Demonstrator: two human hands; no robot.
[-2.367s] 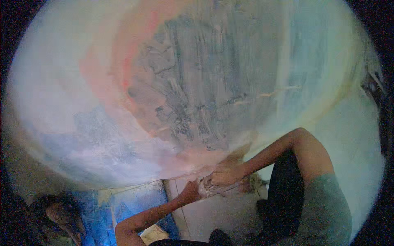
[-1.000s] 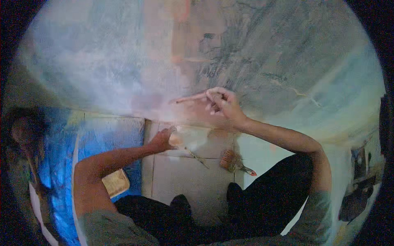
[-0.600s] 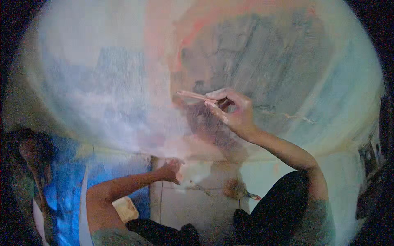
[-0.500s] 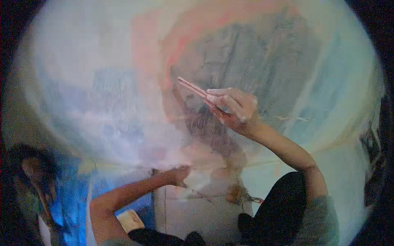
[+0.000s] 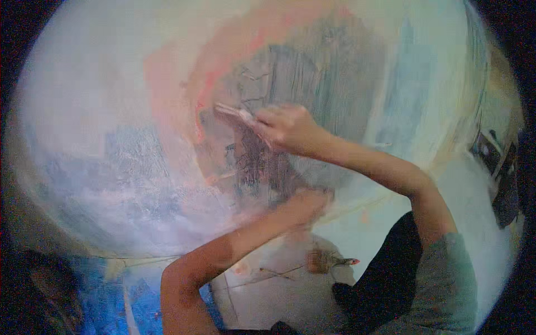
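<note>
A big canvas (image 5: 72, 100) fills most of the view, painted in pale blues, pinks and a broad grey-brown patch. My right hand (image 5: 289, 128) is closed around a slim pinkish stick-like tool (image 5: 229, 110), its kind too blurred to name. The tool points left over the grey-brown patch, by its reddish rim. Whether its tip touches the surface I cannot tell. Lower down, my left hand (image 5: 314, 205) reaches across to the canvas's bottom edge. Motion smears its fingers, and what they hold, if anything, does not show.
Below the canvas, a wide brush-like thing (image 5: 322, 261) with a red-tipped end lies on the pale floor (image 5: 262, 307). Thin crossed sticks (image 5: 277, 273) lie beside it. A blue painted surface (image 5: 103, 296) is at lower left. Dark objects (image 5: 505, 184) stand at the right rim.
My right hand has moved left with the stick-like tool, which now lies flatter. My left hand has swung right and up toward the canvas edge. The whole view has shifted.
</note>
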